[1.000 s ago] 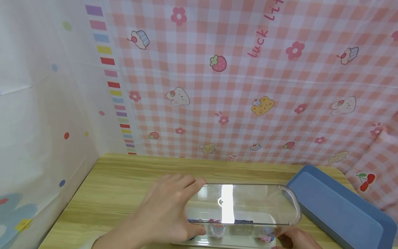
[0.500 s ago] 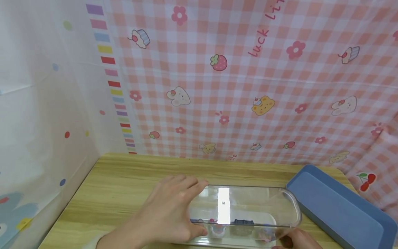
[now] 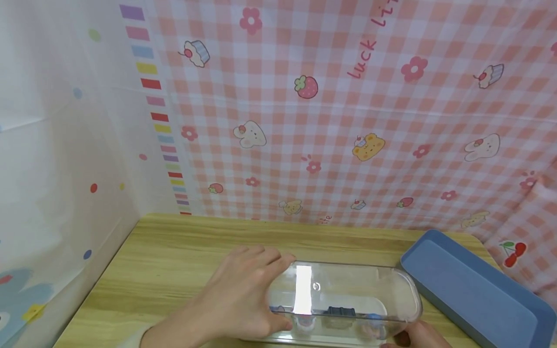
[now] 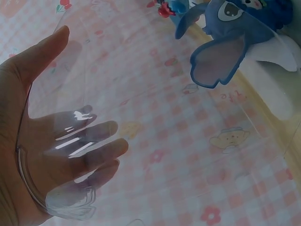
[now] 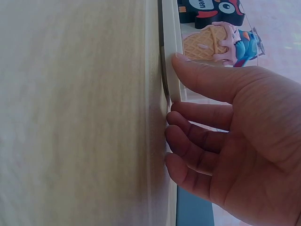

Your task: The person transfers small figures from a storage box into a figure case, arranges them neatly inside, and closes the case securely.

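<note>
My left hand (image 3: 245,299) grips a clear plastic cover (image 3: 352,287) at its left end, with the thumb on the near side and the fingers on the far side. In the left wrist view, the hand's fingers show through the clear cover. Beneath it is a white base (image 5: 171,28) carrying several small figures. My right hand (image 3: 422,336) pinches that base's right end between thumb and forefinger. An ice-cream cone figure (image 5: 207,43) and a black figure with a large eye (image 5: 216,13) stand near it. A blue long-eared figure (image 4: 225,33) is near my left hand.
A blue rectangular tray (image 3: 478,295) lies at an angle on the right of the wooden table (image 3: 174,251). Behind the table hangs a pink checked cloth (image 3: 278,169), and a white dotted cloth (image 3: 56,159) hangs at the left.
The clear cover has come down a little over the base and shifted slightly right with my left hand. My right hand stays at the base's end.
</note>
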